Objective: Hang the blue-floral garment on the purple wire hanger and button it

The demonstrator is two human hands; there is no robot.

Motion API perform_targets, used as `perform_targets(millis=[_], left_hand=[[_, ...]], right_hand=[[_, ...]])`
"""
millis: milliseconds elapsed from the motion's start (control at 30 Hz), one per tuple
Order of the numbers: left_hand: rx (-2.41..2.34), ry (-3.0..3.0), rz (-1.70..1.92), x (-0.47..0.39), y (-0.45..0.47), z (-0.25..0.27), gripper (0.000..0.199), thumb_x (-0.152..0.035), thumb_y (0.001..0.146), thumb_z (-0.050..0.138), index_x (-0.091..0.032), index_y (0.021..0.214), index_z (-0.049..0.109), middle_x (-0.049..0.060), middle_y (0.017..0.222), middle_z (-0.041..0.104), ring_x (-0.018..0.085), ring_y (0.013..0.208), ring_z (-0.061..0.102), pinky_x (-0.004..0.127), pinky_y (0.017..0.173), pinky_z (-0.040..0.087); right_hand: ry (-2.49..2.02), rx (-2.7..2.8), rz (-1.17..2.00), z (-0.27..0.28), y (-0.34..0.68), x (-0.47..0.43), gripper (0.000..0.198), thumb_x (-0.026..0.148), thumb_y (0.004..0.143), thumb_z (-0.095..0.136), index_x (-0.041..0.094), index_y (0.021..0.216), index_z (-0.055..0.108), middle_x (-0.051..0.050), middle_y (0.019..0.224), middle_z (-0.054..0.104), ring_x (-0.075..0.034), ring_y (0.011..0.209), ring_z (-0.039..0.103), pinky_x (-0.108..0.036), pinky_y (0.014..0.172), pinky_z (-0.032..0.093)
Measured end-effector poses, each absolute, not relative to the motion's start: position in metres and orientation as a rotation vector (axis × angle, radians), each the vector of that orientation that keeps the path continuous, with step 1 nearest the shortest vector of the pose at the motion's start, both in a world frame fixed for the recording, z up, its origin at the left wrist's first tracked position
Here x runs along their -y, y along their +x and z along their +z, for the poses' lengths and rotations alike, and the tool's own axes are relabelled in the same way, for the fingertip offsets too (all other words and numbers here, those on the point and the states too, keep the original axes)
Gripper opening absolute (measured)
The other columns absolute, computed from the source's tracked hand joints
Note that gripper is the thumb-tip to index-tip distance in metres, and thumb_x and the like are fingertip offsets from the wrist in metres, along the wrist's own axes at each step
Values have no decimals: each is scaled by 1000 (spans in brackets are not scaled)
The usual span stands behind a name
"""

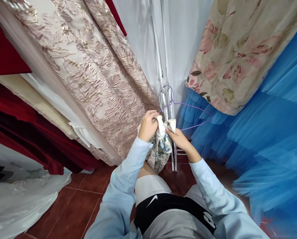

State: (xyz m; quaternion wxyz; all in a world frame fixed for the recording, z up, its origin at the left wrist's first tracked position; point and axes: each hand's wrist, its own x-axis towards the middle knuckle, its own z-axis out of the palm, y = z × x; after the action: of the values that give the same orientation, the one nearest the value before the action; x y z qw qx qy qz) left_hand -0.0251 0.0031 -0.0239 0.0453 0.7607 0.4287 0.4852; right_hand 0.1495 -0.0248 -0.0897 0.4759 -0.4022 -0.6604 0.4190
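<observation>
A light garment with a blue and green floral print (160, 149) hangs bunched below my two hands. My left hand (148, 125) is closed on its white upper edge, near the left end of a purple wire hanger (193, 106). Across from it, my right hand (179, 137) pinches another part of the white edge between thumb and fingers. The hanger's hook is up by a white metal rack post (165, 66), and its right side sticks out bare past my right hand. Cloth and fingers hide the hanger's left end.
To the left hangs a pink-gold brocade gown (93, 79), with red garments (21, 106) and white tulle (21, 199) beyond. On the right are a beige floral dress (228, 66) and blue ruffled tulle (270, 132). Red-brown floor tiles (81, 202) lie below.
</observation>
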Motion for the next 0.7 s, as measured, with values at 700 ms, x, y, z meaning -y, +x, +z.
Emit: perform_targets(millis=[700], left_hand=[[-1329,2572,1408,-61,-37,-46,25,-12,91,52,-18,107,70,8,104,67,21,100,65,32,92,51]], right_hand=[[-1162,981,302,-106,327,-32,40,55,80,69,19,98,68,-13,107,73,-30,112,66,-52,107,48]])
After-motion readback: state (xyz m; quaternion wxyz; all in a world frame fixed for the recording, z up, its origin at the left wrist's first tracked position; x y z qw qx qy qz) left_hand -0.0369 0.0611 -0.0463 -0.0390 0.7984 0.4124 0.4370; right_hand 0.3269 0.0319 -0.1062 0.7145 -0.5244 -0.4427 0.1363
